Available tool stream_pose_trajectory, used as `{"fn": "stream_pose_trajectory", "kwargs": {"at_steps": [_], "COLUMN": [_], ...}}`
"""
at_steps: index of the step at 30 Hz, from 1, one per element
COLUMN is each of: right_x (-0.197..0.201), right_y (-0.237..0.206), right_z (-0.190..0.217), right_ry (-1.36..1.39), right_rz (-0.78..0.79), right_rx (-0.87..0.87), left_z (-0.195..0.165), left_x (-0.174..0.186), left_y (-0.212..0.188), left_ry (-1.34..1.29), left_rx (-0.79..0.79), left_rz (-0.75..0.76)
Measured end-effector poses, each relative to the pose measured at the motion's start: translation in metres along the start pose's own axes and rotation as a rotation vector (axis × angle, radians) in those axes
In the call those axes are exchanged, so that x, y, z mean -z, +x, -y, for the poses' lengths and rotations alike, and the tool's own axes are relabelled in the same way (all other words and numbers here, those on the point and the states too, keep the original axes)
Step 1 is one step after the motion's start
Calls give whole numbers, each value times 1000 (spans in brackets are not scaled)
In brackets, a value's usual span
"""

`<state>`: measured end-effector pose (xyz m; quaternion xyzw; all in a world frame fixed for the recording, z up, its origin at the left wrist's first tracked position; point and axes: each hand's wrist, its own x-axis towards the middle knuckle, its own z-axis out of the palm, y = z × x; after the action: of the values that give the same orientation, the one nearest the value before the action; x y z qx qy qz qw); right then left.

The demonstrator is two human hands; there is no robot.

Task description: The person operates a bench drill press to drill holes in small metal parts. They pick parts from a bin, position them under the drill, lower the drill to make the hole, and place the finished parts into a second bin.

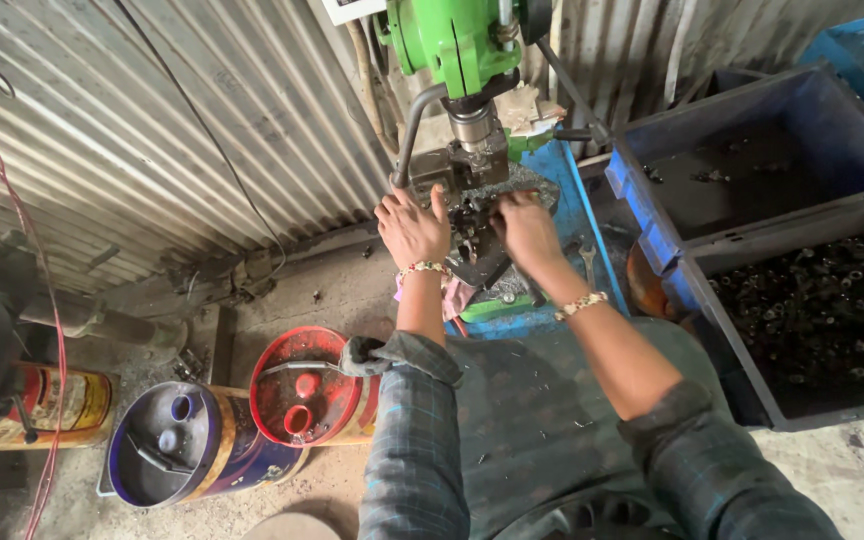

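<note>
- Far left: red cable [40, 300] hanging down across the corrugated metal wall [152, 130], dark round machine part at the frame edge.
- Low on the floor [852, 470]: yellow-and-red can lying on its side [67, 400], then a blue drum [187, 440] and a red drum [307, 385] side by side, lids up, the red one just beside the left sleeve.
- Centre left: left hand [414, 228], back upward, fingers spread and laid flat against the left side of the dark metal fixture [472, 235]; beaded bracelet at the wrist, plaid sleeve rolled near the elbow.
- Centre: fixture sitting on the blue surface [572, 200] directly beneath the chuck [474, 125] of the green drill press [457, 45], lying between the two hands and touched by both.
- Centre right: right hand [527, 230], fingers curled down onto the right side of the fixture; whether pinching a small part there, cannot tell, fingertips hidden among dark metal. Matching bracelet on this wrist.
- Below the fixture: pink rag [457, 295] and a green patch at the near edge of the surface.
- Right: blue plastic crate [642, 170] with a few small pieces in the bottom, well apart from the hands.
- Far right, nearer: dark crate [732, 360] full of small dark metal parts [822, 320], just beside the right forearm.
</note>
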<state>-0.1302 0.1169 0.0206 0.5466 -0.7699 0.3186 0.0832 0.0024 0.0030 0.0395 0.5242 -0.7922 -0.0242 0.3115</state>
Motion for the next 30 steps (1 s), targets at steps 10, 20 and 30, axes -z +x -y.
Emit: {"fn": "stream_pose_trajectory", "kwargs": {"at_steps": [10, 20, 30], "right_x": [8, 8, -32], "right_y": [30, 56, 62], "right_z": [-14, 12, -17], "right_ry": [1061, 1604, 2065], "right_rz": [-13, -84, -81], "right_rx": [-568, -925, -964], "left_z": [1, 4, 5], "left_x": [3, 0, 4], "left_y": [-1, 1, 2], "left_ry": [3, -31, -126], "left_rx": [-49, -60, -99], "left_rz": [-18, 3, -146]}}
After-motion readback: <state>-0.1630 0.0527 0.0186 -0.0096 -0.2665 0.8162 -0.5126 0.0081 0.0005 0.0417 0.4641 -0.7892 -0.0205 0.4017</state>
